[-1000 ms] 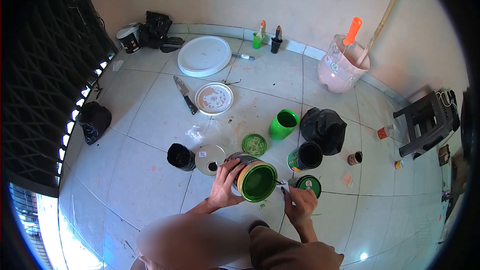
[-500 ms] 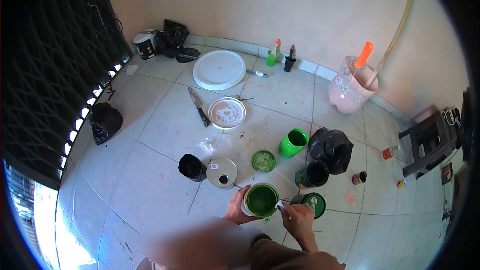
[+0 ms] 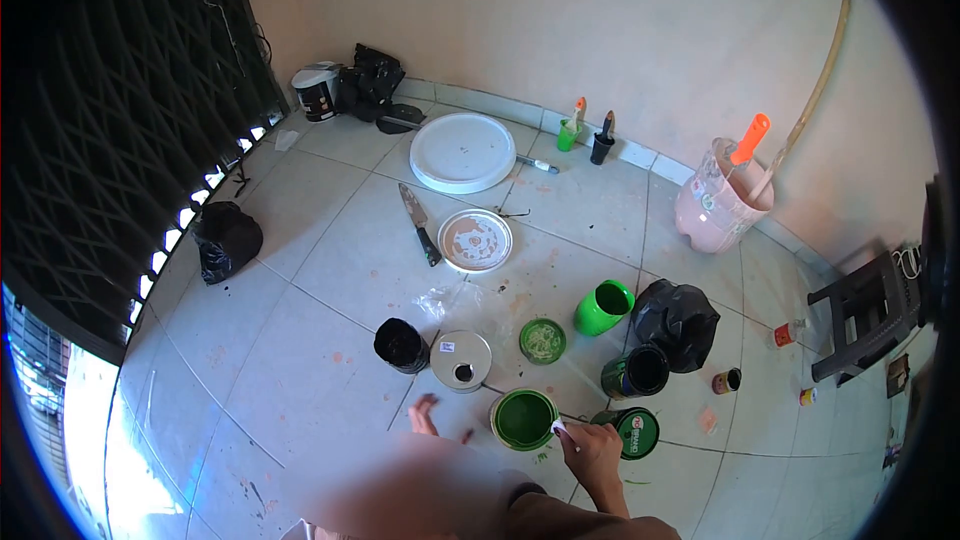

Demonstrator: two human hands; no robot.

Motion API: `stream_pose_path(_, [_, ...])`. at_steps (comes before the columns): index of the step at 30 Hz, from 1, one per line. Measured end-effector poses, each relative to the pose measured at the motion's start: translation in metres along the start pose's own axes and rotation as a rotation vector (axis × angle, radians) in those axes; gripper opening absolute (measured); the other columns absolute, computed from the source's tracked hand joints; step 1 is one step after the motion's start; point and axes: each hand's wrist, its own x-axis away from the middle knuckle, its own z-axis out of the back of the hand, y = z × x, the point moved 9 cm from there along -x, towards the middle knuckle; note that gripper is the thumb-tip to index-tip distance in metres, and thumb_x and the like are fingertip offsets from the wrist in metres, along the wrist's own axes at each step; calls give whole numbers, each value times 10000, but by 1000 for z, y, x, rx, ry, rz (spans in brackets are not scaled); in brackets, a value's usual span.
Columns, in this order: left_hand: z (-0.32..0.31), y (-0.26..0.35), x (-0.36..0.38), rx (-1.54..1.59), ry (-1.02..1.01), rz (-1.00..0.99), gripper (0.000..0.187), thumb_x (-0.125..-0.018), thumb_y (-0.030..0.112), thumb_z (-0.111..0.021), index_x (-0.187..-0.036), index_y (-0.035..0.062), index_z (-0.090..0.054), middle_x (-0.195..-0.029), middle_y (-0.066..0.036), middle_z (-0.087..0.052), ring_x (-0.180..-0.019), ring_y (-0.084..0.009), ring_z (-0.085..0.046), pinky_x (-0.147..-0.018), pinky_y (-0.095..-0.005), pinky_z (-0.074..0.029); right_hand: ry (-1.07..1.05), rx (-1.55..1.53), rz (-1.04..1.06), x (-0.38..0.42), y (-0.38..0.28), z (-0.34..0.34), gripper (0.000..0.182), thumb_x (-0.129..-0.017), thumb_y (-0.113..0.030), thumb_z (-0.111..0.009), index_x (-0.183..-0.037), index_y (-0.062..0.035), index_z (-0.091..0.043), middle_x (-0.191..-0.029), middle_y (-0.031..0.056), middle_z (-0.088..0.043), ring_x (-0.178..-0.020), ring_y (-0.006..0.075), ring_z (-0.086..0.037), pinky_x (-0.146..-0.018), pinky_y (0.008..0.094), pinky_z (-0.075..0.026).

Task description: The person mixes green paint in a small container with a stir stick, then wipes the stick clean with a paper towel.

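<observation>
An open can of green paint (image 3: 524,419) stands upright on the tiled floor in front of me. My right hand (image 3: 592,451) pinches a small white scrap (image 3: 557,428) against the can's right rim. My left hand (image 3: 424,414) is off the can, fingers apart, just left of it and empty. A green paint lid (image 3: 633,432) lies to the right of my right hand. A second small green lid (image 3: 542,340) lies beyond the can.
Around stand a silver can (image 3: 461,361), a black pot (image 3: 401,345), a dark green can (image 3: 636,371), a green cup (image 3: 602,307), a black bag (image 3: 678,321), a knife (image 3: 420,224), a stained plate (image 3: 475,240), a large white lid (image 3: 463,152) and a pink jug (image 3: 718,202).
The can, held tilted toward me by my left hand, has been set upright on the floor. My left hand has let go and moved left. The view has shifted up.
</observation>
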Motion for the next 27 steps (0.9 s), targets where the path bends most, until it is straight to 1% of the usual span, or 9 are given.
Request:
stream_pose_path(1, [13, -12, 3, -39, 117, 104, 1127, -602, 395, -909, -1412, -16, -242, -1393, -248, -355, -1247, -424, -406, -1063, -493, -363, 6, -16, -15, 1, 2, -2, 94, -786, -180, -738, -745, -126, -672, -588, 29, -589, -545, 229, -585, -553, 364, -408])
stream_pose_path(4, [9, -13, -37, 175, 182, 214, 1177, -549, 333, -937, -1414, -3, -213, -1422, -254, -311, -1286, -388, -400, -1077, -470, -359, 26, -56, -47, 4, 5, -4, 109, -790, -188, -734, -733, -121, -670, -578, 30, -575, -535, 240, -574, -548, 371, -404])
stream_pose_path(7, [12, 3, -74, 172, 256, 259, 1154, -532, 304, -944, -1403, 26, -241, -1375, -230, -403, -1268, -347, -453, -1040, -443, -416, 21, -74, -62, 4, 6, -3, 94, -793, -189, -732, -748, -124, -681, -588, 31, -589, -543, 240, -582, -549, 370, -406])
stream_pose_path(10, [9, 6, -94, 360, 180, 318, 1126, -532, 318, -951, -1383, 38, -269, -1291, -196, -503, -1197, -329, -535, -963, -430, -477, 15, -89, -63, 5, 5, -1, 77, -793, -187, -731, -766, -128, -690, -602, 34, -605, -556, 239, -595, -556, 372, -413])
stream_pose_path(11, [17, 12, -100, 280, 215, 238, 1099, -536, 288, -948, -1383, 65, -284, -1221, -160, -573, -1106, -318, -604, -922, -423, -509, 17, -96, -62, 5, 4, 0, 72, -792, -186, -731, -771, -129, -693, -606, 35, -610, -560, 239, -598, -559, 373, -415])
stream_pose_path(14, [25, 13, -108, 327, 176, 243, 1072, -539, 274, -944, -1370, 56, -304, -1235, -167, -564, -1116, -311, -600, -930, -419, -509, 11, -100, -61, 5, 5, 0, 58, -789, -183, -732, -789, -136, -698, -613, 35, -616, -570, 240, -606, -567, 378, -425])
stream_pose_path(17, [56, 49, -130, 320, 198, 199, 1066, -537, 259, -943, -1372, 54, -312, -1239, -163, -563, -1128, -297, -595, -944, -413, -503, -21, -83, -64, 1, 0, 2, 40, -776, -161, -748, -798, -143, -720, -652, 29, -657, -556, 218, -598, -558, 345, -409])
stream_pose_path(23, [114, 114, -171, 423, 259, 118, 1050, -547, 218, -934, -1373, -30, -335, -1224, -166, -576, -1114, -238, -592, -958, -375, -487, -4, -115, -57, 4, -1, -1, 50, -783, -170, -735, -807, -143, -701, -615, 32, -617, -572, 237, -606, -567, 379, -423])
stream_pose_path(27, [134, 144, -183, 480, 252, 47, 1060, -539, 199, -938, -1378, -24, -330, -1223, -156, -581, -1122, -233, -590, -962, -373, -487, -10, -106, -65, 3, -1, 5, 57, -775, -165, -742, -803, -137, -700, -610, 33, -610, -571, 232, -605, -564, 366, -421])
